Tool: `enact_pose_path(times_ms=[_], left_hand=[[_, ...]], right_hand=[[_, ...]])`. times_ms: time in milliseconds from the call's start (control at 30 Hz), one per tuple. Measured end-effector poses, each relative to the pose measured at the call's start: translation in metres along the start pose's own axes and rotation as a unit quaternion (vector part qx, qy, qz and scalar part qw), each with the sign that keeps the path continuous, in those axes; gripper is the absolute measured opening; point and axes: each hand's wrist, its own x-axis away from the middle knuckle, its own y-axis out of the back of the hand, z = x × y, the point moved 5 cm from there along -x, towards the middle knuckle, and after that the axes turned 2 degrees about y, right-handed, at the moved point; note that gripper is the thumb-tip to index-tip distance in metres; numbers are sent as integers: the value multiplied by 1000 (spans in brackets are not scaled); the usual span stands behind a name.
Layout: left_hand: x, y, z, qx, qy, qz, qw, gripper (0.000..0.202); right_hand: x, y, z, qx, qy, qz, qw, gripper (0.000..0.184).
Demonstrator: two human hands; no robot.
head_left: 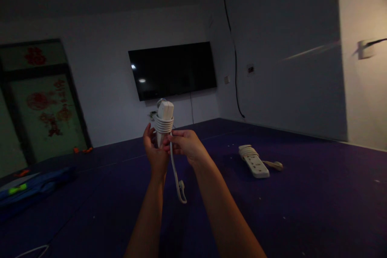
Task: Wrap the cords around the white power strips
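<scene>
A white power strip is held up in front of me, tilted close to upright, with its white cord wound several times around it. My left hand is closed around the strip's lower part. The fingers of my right hand pinch the cord just below the windings. From there the cord's loose end hangs down to a plug. A second white power strip lies to the right on the dark blue surface, its cord wrapped around the far end and its plug beside it.
A dark blue surface spreads below my arms. Blue cloth with a yellow-green item lies at left. A white cable shows at bottom left. A television hangs on the far wall; a black cable dangles at right.
</scene>
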Motion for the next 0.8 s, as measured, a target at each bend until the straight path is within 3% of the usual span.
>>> enact_pose_path(times_ms=[267, 400, 500, 667, 800], left_hand=[[-5, 2, -1, -25, 12, 7, 1000, 74], [-8, 7, 0, -81, -52, -6, 995, 73], [-8, 8, -3, -138, -104, -4, 985, 69], [2, 1, -13, -243, -166, -8, 956, 65], [6, -3, -19, -281, -183, -22, 942, 63]], right_hand=[[-8, 4, -1, 24, 40, -7, 999, 4], [-10, 6, -3, 37, 33, -11, 999, 16], [-13, 9, -5, 74, 67, -32, 994, 19], [-24, 23, -11, 200, 163, -106, 960, 32], [-31, 33, -14, 253, 190, -137, 939, 40]])
